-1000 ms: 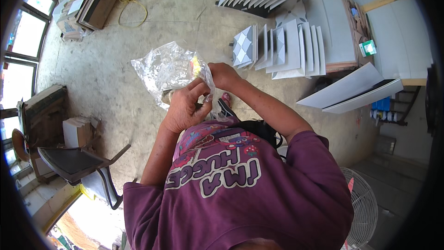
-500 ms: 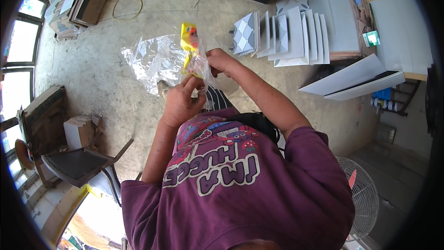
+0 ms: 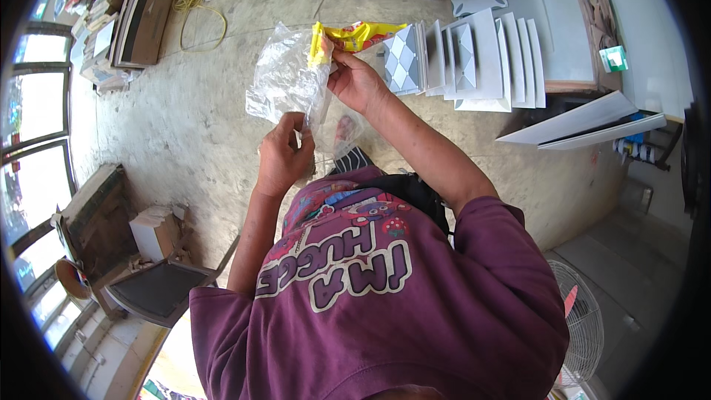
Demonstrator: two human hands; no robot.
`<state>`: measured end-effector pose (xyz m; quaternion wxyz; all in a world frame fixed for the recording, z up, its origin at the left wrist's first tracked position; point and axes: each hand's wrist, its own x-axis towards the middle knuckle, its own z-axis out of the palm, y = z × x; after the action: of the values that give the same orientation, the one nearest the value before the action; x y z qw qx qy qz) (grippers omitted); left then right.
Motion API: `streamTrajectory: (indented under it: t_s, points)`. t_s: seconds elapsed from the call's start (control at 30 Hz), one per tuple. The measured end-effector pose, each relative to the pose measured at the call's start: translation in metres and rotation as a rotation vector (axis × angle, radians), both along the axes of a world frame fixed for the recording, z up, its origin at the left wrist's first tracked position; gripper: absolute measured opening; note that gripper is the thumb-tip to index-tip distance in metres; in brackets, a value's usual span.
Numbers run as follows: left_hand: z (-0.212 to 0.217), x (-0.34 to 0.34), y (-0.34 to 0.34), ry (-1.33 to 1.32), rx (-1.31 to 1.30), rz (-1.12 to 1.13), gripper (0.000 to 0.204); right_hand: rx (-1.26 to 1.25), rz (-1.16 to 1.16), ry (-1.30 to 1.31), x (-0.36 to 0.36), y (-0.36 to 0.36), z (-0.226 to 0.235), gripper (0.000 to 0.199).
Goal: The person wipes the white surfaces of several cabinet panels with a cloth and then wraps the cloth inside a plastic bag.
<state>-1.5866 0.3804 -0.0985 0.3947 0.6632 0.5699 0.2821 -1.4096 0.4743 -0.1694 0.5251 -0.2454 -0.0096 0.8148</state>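
A crumpled clear plastic bag (image 3: 285, 78) hangs in front of me, its lower edge pinched in my left hand (image 3: 284, 154). Beyond it, my right hand (image 3: 358, 83) has its fingers closed at the upper right side of the bag, on a shiny yellow packet (image 3: 363, 34) with red print. One end of the packet lies against the bag, and the rest stretches out to the right past my fingertips. My right fingertips are partly hidden behind plastic and packet.
Upright tile samples (image 3: 474, 59) stand on the floor ahead to the right, with leaning panels (image 3: 570, 122) nearer. Cartons (image 3: 144, 26) and a coiled yellow cord (image 3: 189, 0) lie far left. A dark chair (image 3: 159, 289) stands near left, a caged fan (image 3: 581, 326) near right.
The yellow packet has swung from upright to pointing right, and my right hand has risen with it. The clear bag has shifted right, while my left hand has dropped slightly.
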Motion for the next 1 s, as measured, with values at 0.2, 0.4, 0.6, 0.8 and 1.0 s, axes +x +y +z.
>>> streamTrajectory:
  t_s: [0.2, 0.4, 0.6, 0.8, 1.0]
  points:
    - [0.003, 0.019, 0.061, -0.443, -0.089, 0.034, 0.052, 0.069, -0.112, -0.121, 0.002, 0.045, -0.006, 0.034]
    - [0.003, 0.005, 0.103, -0.545, -0.1, 0.176, 0.034, 0.623, -0.083, -1.138, -0.003, 0.05, -0.026, 0.032]
    - [-0.005, -0.004, 0.121, -0.58, -0.105, 0.225, 0.03, 0.754, -0.064, -1.232, -0.026, 0.044, 0.005, 0.035]
    - [-0.003, -0.004, 0.117, -0.631, -0.247, 0.249, 0.05, 0.951, -0.149, -1.317, -0.027, 0.051, 0.019, 0.036]
    - [-0.025, -0.024, 0.123, -0.21, 0.056, 0.115, 0.052, 0.879, -0.141, -1.229, -0.039, 0.05, 0.024, 0.038]
